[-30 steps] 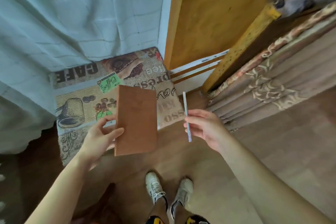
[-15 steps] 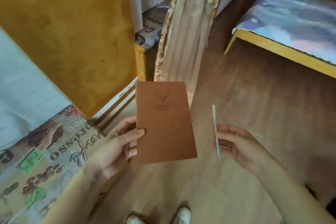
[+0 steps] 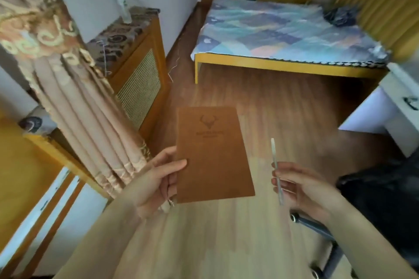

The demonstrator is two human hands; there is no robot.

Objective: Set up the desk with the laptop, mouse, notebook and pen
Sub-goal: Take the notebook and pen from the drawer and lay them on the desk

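A brown notebook (image 3: 213, 154) with a stamped deer head on its cover is held flat above the wooden floor. My left hand (image 3: 156, 179) grips its lower left edge, thumb on top. My right hand (image 3: 303, 186) pinches a thin pale pen (image 3: 276, 170) that points up and away from me. A white desk (image 3: 390, 106) with a drawer handle shows at the right edge, beyond my right hand. No laptop or mouse is in sight.
A bed (image 3: 285, 31) with a patterned blue cover and yellow frame stands ahead. A wooden radiator cabinet (image 3: 136, 68) and a bunched beige curtain (image 3: 74, 88) are to the left. A black office chair (image 3: 381, 206) with wheels sits at the lower right.
My view has swung right, from the table with the coffee-print cloth and the yellow door toward the bed and white desk. Both hands hold the notebook and pen as before.
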